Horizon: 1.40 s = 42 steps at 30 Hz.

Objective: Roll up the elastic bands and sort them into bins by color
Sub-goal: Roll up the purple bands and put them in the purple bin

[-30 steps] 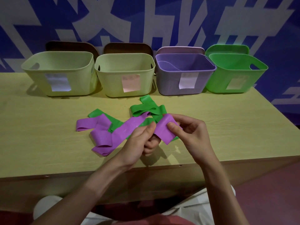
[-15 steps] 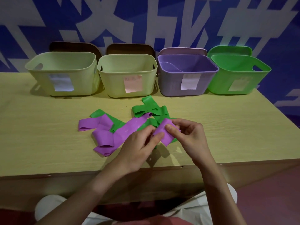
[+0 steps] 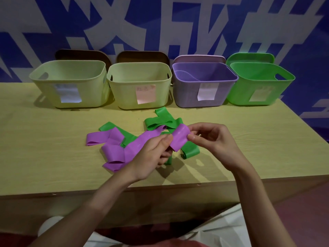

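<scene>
A long purple elastic band (image 3: 124, 148) lies crumpled on the wooden table (image 3: 53, 157), its right end lifted and curled between both hands. My left hand (image 3: 151, 155) pinches the band just left of the curl. My right hand (image 3: 211, 139) pinches the curled end from the right. A green elastic band (image 3: 160, 122) lies tangled under and behind the purple one. Four bins stand along the back: two pale yellow-green bins (image 3: 71, 97) (image 3: 124, 97), a purple bin (image 3: 187, 97) holding something purple, and a green bin (image 3: 240, 95).
Each bin carries a paper label on its front. Lids lean against the blue-and-white wall behind the bins. The table's front edge runs just below my wrists, with my lap beneath it.
The purple band's end has been turned over between my fingers into a looser, taller curl. Both hands have lifted slightly and keep their pinch on it.
</scene>
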Motion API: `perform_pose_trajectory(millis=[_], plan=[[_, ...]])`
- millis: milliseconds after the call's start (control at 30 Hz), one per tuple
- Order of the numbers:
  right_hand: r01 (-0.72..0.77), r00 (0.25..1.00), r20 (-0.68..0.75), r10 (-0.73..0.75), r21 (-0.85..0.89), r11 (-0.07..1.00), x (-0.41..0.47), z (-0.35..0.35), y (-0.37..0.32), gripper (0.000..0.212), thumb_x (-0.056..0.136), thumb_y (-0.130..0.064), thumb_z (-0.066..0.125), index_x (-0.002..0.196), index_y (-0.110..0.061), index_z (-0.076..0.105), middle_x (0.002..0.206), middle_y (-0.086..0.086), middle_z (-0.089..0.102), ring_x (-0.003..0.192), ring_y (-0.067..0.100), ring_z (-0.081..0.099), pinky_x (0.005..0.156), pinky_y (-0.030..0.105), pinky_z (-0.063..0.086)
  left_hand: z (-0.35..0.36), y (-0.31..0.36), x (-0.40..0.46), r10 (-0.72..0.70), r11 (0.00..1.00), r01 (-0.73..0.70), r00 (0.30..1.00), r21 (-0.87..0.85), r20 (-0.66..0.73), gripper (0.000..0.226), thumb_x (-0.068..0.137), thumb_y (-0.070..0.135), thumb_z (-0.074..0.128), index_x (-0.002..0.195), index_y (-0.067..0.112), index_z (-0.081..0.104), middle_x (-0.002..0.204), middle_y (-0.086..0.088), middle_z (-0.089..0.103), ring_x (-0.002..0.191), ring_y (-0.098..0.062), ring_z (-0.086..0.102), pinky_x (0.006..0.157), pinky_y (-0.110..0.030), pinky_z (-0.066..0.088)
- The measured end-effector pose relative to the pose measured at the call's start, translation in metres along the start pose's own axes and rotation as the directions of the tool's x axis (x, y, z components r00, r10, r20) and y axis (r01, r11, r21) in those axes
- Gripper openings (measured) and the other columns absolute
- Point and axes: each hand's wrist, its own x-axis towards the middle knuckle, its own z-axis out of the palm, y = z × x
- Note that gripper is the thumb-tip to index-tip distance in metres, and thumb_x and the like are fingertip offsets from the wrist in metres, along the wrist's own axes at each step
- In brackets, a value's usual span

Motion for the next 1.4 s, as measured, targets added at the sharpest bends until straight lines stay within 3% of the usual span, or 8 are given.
perform_pose_trajectory(millis=[167, 300, 433, 567, 667, 1033, 1233, 1400], plan=[[0.055, 0.997, 0.058, -0.051, -0.057, 0.997, 0.007, -0.009, -0.002, 0.021, 0.076, -0.017, 0.071, 0.095, -0.008, 0.071, 0.081, 0.003, 0.066, 0.08, 0.014, 0.059, 0.076, 0.03, 0.048, -0.012, 0.004, 0.006, -0.07, 0.975, 0.107, 0.979, -0.194, 0.191, 0.03, 0.095, 0.038, 0.036, 0.079, 0.014, 0.043, 0.057, 0.008, 0.031, 0.042, -0.003, 0.025, 0.041, -0.015, 0.02], [0.129, 0.986, 0.115, -0.121, -0.06, 0.99, 0.01, -0.014, -0.003, 0.052, 0.078, -0.009, 0.072, 0.127, -0.009, 0.056, 0.109, 0.011, 0.067, 0.09, 0.027, 0.062, 0.081, 0.043, 0.052, -0.017, 0.008, 0.008, -0.141, 0.947, 0.213, 0.948, -0.24, 0.286, 0.029, 0.092, 0.038, 0.038, 0.08, 0.013, 0.045, 0.058, 0.006, 0.03, 0.045, -0.006, 0.019, 0.043, -0.019, 0.013], [0.202, 0.967, 0.178, -0.179, -0.118, 0.972, 0.013, -0.021, -0.003, 0.032, 0.084, -0.007, 0.07, 0.116, -0.002, 0.066, 0.11, 0.011, 0.068, 0.096, 0.034, 0.061, 0.079, 0.045, 0.052, -0.019, 0.012, 0.012, -0.195, 0.945, 0.268, 0.921, -0.188, 0.337, 0.036, 0.091, 0.04, 0.039, 0.089, 0.005, 0.05, 0.058, 0.003, 0.034, 0.048, -0.011, 0.016, 0.045, -0.023, 0.012], [0.197, 0.968, 0.163, -0.189, -0.037, 0.98, 0.014, -0.022, 0.002, 0.036, 0.083, -0.023, 0.072, 0.113, -0.004, 0.068, 0.107, 0.011, 0.069, 0.095, 0.041, 0.059, 0.082, 0.051, 0.049, -0.022, 0.016, 0.019, -0.234, 0.959, 0.273, 0.908, -0.069, 0.346, 0.047, 0.091, 0.039, 0.043, 0.1, -0.002, 0.064, 0.067, -0.006, 0.054, 0.051, -0.013, 0.039, 0.046, -0.023, 0.031], [0.175, 0.974, 0.138, -0.181, 0.053, 0.983, 0.013, -0.023, 0.006, 0.036, 0.081, -0.027, 0.073, 0.112, -0.007, 0.07, 0.106, 0.009, 0.068, 0.097, 0.036, 0.06, 0.087, 0.044, 0.05, -0.022, 0.018, 0.025, -0.29, 0.86, 0.419, 0.871, -0.291, 0.398, 0.047, 0.087, 0.028, 0.052, 0.117, -0.009, 0.057, 0.092, -0.019, 0.066, 0.074, -0.022, 0.061, 0.065, -0.025, 0.053], [0.18, 0.962, 0.189, -0.198, 0.107, 0.978, 0.02, -0.033, 0.015, 0.033, 0.082, -0.021, 0.073, 0.112, -0.007, 0.068, 0.109, 0.012, 0.066, 0.095, 0.053, 0.049, 0.082, 0.048, 0.047, -0.024, 0.02, 0.04, -0.306, 0.625, 0.594, 0.784, -0.507, 0.541, 0.057, 0.064, 0.004, 0.085, 0.114, -0.009, 0.062, 0.102, -0.027, 0.065, 0.092, -0.031, 0.068, 0.079, -0.039, 0.058], [0.197, 0.944, 0.266, -0.193, 0.013, 0.98, 0.039, -0.056, 0.003, 0.031, 0.08, -0.002, 0.07, 0.111, -0.001, 0.068, 0.111, 0.02, 0.065, 0.096, 0.056, 0.05, 0.082, 0.064, 0.044, -0.025, 0.033, 0.07, -0.376, 0.708, 0.597, 0.77, -0.377, 0.515, 0.056, 0.052, 0.01, 0.092, 0.099, -0.007, 0.067, 0.097, -0.019, 0.069, 0.084, -0.021, 0.07, 0.078, -0.035, 0.058], [0.239, 0.956, 0.185, -0.228, -0.042, 0.97, 0.062, -0.087, -0.008, 0.034, 0.08, -0.011, 0.072, 0.113, -0.003, 0.067, 0.11, 0.017, 0.067, 0.088, 0.041, 0.054, 0.081, 0.048, 0.046, -0.02, 0.062, 0.122, -0.387, 0.834, 0.524, 0.78, -0.175, 0.492, 0.038, 0.053, 0.016, 0.09, 0.086, 0.004, 0.075, 0.086, -0.01, 0.067, 0.079, -0.014, 0.065, 0.079, -0.027, 0.056]])
